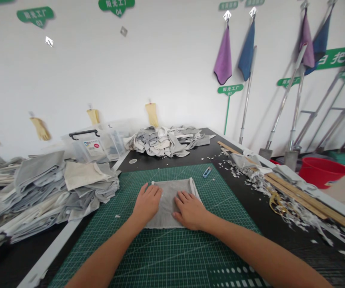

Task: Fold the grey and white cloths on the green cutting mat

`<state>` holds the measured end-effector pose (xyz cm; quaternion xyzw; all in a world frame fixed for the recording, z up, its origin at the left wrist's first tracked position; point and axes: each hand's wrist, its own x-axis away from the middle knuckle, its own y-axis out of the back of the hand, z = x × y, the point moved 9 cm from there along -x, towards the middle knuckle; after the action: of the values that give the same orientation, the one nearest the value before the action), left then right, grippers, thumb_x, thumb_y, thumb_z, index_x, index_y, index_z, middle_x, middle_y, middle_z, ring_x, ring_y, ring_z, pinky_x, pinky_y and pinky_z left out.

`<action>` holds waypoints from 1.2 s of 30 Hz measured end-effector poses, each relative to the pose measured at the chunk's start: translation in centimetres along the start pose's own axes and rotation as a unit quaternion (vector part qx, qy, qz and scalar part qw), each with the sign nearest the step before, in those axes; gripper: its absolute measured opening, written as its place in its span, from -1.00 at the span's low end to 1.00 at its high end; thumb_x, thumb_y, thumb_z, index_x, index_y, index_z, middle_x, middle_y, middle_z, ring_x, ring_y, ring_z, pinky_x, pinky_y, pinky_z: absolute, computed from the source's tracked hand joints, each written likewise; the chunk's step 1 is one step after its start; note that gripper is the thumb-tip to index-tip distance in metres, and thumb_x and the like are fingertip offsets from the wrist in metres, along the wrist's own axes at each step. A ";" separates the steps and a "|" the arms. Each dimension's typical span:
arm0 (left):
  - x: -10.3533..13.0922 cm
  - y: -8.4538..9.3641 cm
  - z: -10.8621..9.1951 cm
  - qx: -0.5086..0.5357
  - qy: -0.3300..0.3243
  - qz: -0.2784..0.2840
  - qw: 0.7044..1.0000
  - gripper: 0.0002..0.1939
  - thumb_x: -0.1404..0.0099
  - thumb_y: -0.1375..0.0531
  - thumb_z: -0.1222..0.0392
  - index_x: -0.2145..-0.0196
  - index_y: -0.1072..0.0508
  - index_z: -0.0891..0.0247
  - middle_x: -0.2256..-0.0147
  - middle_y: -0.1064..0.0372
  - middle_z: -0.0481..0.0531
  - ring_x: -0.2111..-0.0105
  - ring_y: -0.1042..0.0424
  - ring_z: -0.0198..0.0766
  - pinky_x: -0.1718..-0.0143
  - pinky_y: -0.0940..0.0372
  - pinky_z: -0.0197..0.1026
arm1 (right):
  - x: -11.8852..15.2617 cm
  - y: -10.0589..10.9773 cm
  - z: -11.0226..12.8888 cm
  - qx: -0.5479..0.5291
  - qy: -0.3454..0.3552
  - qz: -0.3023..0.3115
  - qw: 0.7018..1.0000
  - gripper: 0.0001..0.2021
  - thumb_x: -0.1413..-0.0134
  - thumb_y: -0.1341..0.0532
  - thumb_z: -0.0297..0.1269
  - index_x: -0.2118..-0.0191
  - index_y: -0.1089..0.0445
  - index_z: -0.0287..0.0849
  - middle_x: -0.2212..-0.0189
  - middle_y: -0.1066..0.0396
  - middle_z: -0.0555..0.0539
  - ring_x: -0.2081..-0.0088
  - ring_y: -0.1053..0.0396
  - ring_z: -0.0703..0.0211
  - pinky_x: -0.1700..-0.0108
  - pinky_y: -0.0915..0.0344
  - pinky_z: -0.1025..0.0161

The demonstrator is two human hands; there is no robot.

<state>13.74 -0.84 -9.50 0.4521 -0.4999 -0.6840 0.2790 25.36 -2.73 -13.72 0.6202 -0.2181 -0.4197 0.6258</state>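
Observation:
A folded piece of grey cloth (168, 200) lies flat on the green cutting mat (172, 256), its right edge showing a pale folded strip. My left hand (148, 202) rests on the cloth's left side, fingers stretched forward. On the right part of the cloth, my right hand (190, 210) lies flat with its fingers spread. Neither hand grips anything. Beyond the cloth, a small pair of blue thread snips (207, 172) sits near the mat's far right corner.
Stacks of folded grey cloth (43, 188) stand left, with a clear plastic box (92, 146) behind. A heap of cloth pieces (166, 142) lies at the back. Right are wooden rulers (313, 200), gold-handled scissors (276, 203), fabric scraps (258, 184) and a red basin (324, 172).

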 end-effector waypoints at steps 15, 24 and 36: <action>-1.6 -4.3 1.9 0.117 0.082 0.055 0.988 -0.74 -0.27 0.01 0.17 0.31 -0.47 0.23 0.26 -0.35 0.11 0.16 -0.28 -0.15 0.07 -0.14 -0.14 | 0.1 0.7 0.5 0.005 0.001 -0.013 1.000 -0.48 -0.13 0.02 0.01 -0.09 -0.19 -0.25 -0.13 -0.14 -0.26 -0.14 -0.06 -0.11 -0.11 0.01 0.00; -1.1 -1.5 6.3 0.104 0.154 -0.070 0.980 -0.70 -0.32 0.09 0.15 0.27 -0.41 0.25 0.24 -0.36 0.12 0.15 -0.28 -0.16 0.06 -0.13 -0.17 | 0.1 0.4 0.4 -0.002 0.010 -0.016 1.000 -0.46 -0.14 0.04 0.02 -0.10 -0.18 -0.28 -0.13 -0.13 -0.28 -0.15 -0.05 -0.11 -0.12 0.02 -0.01; 1.9 -3.0 16.7 0.086 0.380 -0.058 0.919 -0.61 -0.30 0.09 0.07 0.12 -0.38 0.32 0.24 -0.42 0.26 0.19 -0.39 0.00 0.20 -0.22 -0.06 | 0.1 0.1 0.3 -0.006 0.004 -0.002 1.000 -0.45 -0.16 0.07 0.03 -0.11 -0.17 -0.28 -0.15 -0.10 -0.28 -0.17 -0.02 -0.12 -0.14 0.05 -0.03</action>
<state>-1.91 5.79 -11.46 0.7283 -0.3866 -0.4301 0.3677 25.20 -3.05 -13.60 0.6183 -0.2117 -0.4203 0.6295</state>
